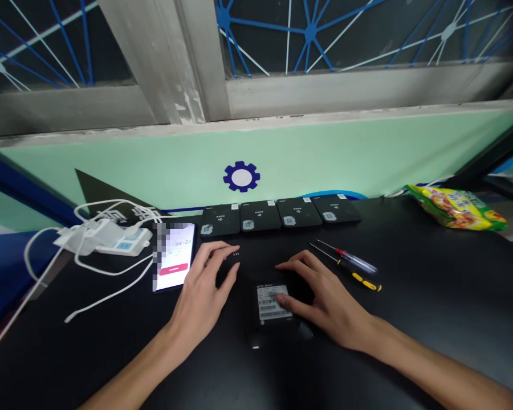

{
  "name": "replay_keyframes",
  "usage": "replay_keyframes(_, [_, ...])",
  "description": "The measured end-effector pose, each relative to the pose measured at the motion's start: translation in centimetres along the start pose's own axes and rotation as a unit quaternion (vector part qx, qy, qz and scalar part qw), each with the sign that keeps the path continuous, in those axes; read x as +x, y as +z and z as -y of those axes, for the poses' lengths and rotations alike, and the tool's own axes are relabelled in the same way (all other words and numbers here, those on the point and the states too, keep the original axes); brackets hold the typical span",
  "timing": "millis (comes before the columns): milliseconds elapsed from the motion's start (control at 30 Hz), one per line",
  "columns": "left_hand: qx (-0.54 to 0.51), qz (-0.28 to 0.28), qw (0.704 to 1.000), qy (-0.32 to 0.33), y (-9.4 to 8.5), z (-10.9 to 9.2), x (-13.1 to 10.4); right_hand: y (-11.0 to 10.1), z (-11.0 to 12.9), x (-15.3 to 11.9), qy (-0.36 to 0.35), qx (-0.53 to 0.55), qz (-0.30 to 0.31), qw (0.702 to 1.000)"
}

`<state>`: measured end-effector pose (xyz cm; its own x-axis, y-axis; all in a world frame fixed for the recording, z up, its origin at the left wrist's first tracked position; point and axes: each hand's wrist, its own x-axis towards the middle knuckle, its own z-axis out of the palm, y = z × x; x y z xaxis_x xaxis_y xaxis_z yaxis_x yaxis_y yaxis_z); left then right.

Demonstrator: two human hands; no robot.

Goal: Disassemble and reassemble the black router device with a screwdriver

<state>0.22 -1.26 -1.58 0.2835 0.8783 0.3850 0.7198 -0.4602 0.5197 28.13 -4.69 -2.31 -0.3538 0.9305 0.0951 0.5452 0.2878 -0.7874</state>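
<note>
A black flat box [275,330] with a white printed label [267,312] lies on the dark table in front of me. My right hand [325,302] holds it at the right side, thumb on the label and fingers reaching over the far edge. To the left of the box, my left hand [207,279] is open, thumb and forefinger apart. Several tiny screws [236,254] lie by its fingertips. Two screwdrivers are beyond my right hand: one with a clear and red handle [357,261], one with a black and yellow handle [361,278].
Several similar black boxes [259,222] form a row along the wall. On the left are a lit phone [175,256] and a white power strip [123,242] with tangled white cables [106,304]. A yellow-green snack bag [461,210] lies at the far right.
</note>
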Motion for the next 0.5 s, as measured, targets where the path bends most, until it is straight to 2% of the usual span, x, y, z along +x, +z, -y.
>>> replay_keyframes(167, [0.003, -0.018, 0.999, -0.031, 0.6, 0.6, 0.7, 0.1, 0.0, 0.0, -0.010, 0.007, 0.003, 1.000])
replay_keyframes(500, [-0.004, -0.019, 0.997, -0.074, 1.4, 1.2, 1.5, 0.1, 0.0, -0.1, -0.013, 0.009, 0.011, 1.000])
